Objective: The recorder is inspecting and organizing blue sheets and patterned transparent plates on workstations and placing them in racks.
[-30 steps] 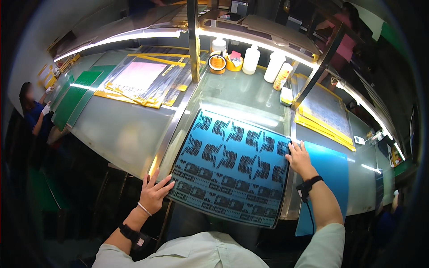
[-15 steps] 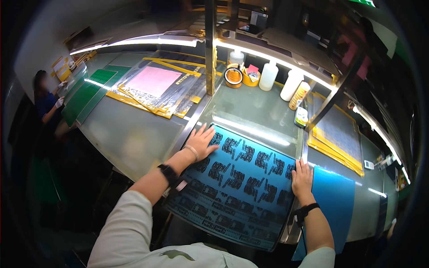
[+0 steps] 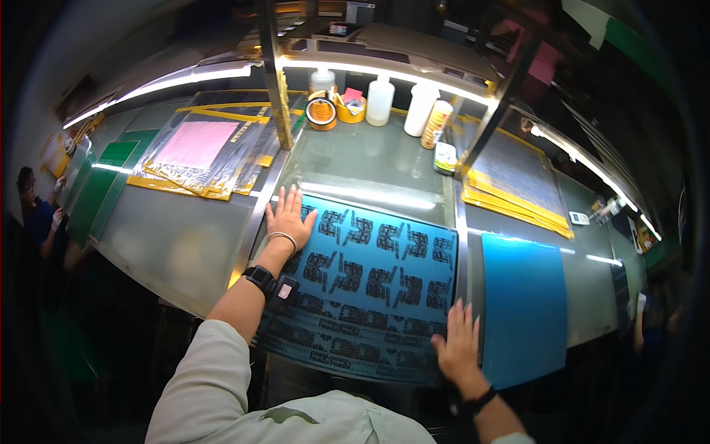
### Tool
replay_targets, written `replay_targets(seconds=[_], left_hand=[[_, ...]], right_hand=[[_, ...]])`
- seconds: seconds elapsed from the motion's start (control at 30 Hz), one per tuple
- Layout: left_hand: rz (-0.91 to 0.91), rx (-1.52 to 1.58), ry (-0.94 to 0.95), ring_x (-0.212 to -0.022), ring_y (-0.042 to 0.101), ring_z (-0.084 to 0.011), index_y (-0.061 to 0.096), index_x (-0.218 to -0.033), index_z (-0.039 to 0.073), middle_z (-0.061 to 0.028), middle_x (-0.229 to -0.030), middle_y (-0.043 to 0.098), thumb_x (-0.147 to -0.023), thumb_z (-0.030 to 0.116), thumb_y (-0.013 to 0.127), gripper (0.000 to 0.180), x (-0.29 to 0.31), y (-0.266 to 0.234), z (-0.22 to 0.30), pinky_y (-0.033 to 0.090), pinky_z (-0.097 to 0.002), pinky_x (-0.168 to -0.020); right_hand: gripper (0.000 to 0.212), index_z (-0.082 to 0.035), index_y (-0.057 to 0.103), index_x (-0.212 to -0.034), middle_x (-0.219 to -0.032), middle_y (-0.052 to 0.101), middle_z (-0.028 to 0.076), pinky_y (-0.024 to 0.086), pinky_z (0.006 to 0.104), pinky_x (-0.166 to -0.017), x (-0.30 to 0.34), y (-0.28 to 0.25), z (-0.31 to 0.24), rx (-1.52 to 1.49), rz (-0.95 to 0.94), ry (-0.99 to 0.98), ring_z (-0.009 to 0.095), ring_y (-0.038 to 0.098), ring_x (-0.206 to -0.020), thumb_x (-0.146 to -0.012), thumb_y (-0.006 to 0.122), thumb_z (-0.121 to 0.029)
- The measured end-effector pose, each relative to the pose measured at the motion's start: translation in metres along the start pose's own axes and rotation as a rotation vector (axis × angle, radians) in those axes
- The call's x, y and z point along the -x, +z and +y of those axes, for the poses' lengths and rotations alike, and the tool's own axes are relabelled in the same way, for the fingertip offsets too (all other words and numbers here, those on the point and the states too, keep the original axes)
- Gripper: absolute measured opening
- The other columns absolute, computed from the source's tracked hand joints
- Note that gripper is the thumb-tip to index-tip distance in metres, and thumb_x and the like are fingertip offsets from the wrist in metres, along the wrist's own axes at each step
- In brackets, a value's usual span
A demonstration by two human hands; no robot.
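Observation:
A blue sheet printed with black circuit-like patterns (image 3: 362,259) lies in front of me on the glass-topped table, its near part hanging in shadow by my body. My left hand (image 3: 289,221) rests flat on its far left corner, fingers spread. At the sheet's right edge, nearer to me, is my right hand (image 3: 458,344), its fingers stretched out and pointing away; whether it touches the sheet I cannot tell. Neither hand grips anything. Right of the metal strip lies a plain blue sheet (image 3: 523,303).
Tape rolls (image 3: 322,111), white bottles (image 3: 380,100) and a yellow can (image 3: 436,124) stand at the back. Yellow-edged clear films lie left (image 3: 214,159) and right (image 3: 510,181). Metal posts (image 3: 275,81) rise from the table. Another person (image 3: 41,211) handles green panels (image 3: 111,174) at far left.
My right hand has slid toward me along the sheet's right edge. My left hand stays at the far left corner. The whole view has shifted, so things appear farther left.

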State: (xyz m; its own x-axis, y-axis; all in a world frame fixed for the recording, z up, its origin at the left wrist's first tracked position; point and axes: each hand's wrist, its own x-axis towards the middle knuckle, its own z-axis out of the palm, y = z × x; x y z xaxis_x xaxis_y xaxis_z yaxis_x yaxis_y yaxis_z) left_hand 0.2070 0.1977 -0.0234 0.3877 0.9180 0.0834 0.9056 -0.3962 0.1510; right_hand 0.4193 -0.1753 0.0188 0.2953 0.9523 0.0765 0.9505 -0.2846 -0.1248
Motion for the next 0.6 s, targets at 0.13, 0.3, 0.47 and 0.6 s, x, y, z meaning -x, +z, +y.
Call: replay_targets(seconds=[0.13,0.3,0.47,0.6], left_hand=[[-0.043,-0.004,-0.028,-0.136,0.003,-0.0213,0.019,-0.138,0.005,-0.0061,-0.147,0.012,-0.086,0.056,0.029,0.073,0.001,-0.002,0.007,0.004,-0.0491,-0.107],[-0.06,0.006,0.184,-0.135,0.006,-0.0268,0.02,-0.137,0.0,-0.0137,-0.146,0.012,-0.085,0.059,0.029,0.079,0.082,-0.018,-0.025,0.007,-0.0524,-0.105],[-0.012,0.096,0.253,-0.131,0.019,-0.0344,0.036,-0.13,0.003,-0.0192,-0.139,0.026,-0.086,0.053,0.036,0.067,0.233,-0.046,-0.09,0.015,-0.0549,-0.101],[0.194,0.313,-0.115,-0.107,0.049,-0.0362,0.054,-0.11,0.004,-0.0193,-0.113,0.053,-0.086,0.051,0.039,0.055,0.305,-0.062,-0.117,0.038,-0.045,-0.088]], right_hand=[[0.058,0.008,0.046,-0.118,-0.133,0.034,0.023,0.021,0.0546,-0.1,0.101,-0.024,-0.035,-0.018,-0.05,0.024,0.043,0.028,-0.123,-0.082,0.052,-0.037],[0.033,0.007,0.052,-0.109,-0.104,0.06,0.014,0.047,0.0345,-0.079,0.121,0.02,-0.002,-1.103,0.128,0.669,0.025,0.058,-0.091,-0.09,0.049,-0.02],[0.032,0.004,0.048,-0.114,-0.11,0.056,0.014,0.045,0.0358,-0.086,0.091,0.031,-0.005,-2.17,-0.406,0.821,0.023,0.055,-0.1,-0.088,0.051,-0.013],[0.038,0.006,0.048,-0.115,-0.112,0.055,0.013,0.043,0.0341,-0.089,0.068,0.007,-0.015,-2.06,-0.488,0.508,0.023,0.054,-0.101,-0.08,0.06,-0.004]])
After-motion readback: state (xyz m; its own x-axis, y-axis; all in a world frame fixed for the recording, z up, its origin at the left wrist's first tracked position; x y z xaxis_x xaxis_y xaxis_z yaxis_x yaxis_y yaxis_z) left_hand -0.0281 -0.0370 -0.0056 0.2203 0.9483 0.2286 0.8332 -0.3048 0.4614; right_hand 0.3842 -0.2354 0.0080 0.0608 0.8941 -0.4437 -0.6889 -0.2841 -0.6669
